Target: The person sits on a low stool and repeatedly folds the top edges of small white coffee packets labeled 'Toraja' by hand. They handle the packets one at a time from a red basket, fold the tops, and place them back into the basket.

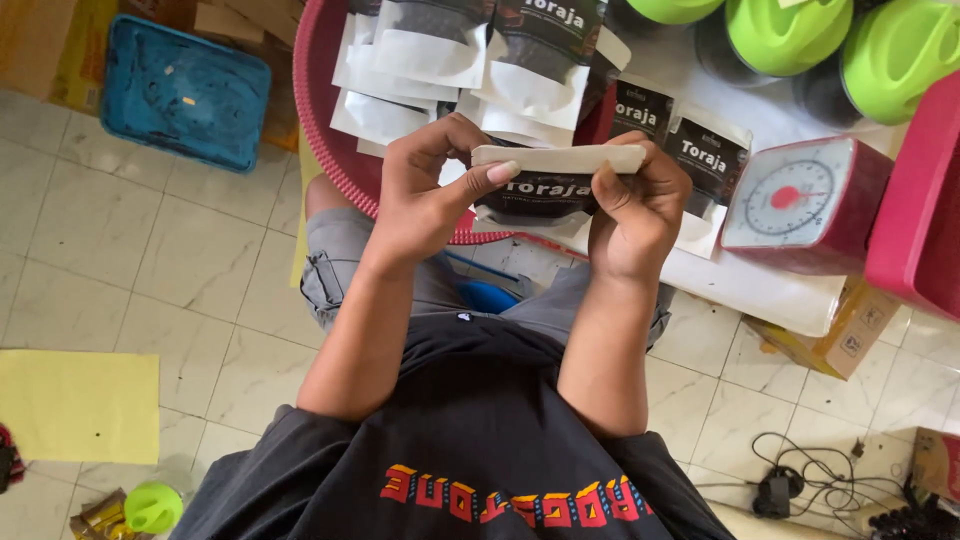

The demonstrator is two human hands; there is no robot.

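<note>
Both my hands hold one flat pouch [548, 180], white along its top strip with a black label below, just above my lap. My left hand [425, 195] grips its left end, thumb pressed along the white top edge. My right hand [638, 205] pinches the right end of the same strip. Behind the pouch a round red basin [325, 120] holds several more pouches of the same kind [450, 60], and two more [690, 150] lie on the white low table [760, 285].
A red kitchen scale [805, 205] with a white dial stands right of my hands, next to a red box [925, 200]. Dark jars with green lids [790, 35] sit behind it. A blue tray [185, 90], yellow paper [80, 405] and cables [800, 480] lie on the tiled floor.
</note>
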